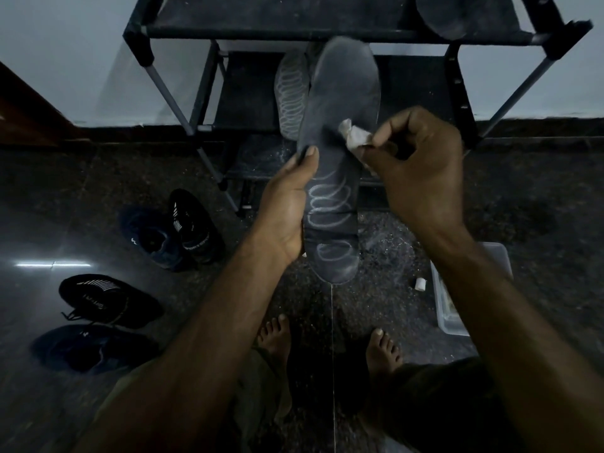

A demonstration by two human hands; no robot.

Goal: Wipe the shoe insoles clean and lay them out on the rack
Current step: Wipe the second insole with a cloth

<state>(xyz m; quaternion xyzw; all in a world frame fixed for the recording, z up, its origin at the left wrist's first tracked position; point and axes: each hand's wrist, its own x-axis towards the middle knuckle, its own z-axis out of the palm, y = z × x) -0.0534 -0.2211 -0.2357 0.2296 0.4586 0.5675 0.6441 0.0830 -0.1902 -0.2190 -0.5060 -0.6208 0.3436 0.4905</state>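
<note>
Insole (340,132) gripped upright by left hand (287,207) before rack (294,32), right hand (421,158) pinching crumpled wipe (354,135) against it; advised: firm, overlapping strokes toe to heel.

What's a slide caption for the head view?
Left hand holds a dark insole while the right hand wipes it with a crumpled tissue before the shoe rack.

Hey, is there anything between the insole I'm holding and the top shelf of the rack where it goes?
Nothing visible blocks it. The insole, gripped by the left hand, is just in front of the top shelf. Another insole already lies at the shelf's right end; the left and middle show bare fabric.
</note>
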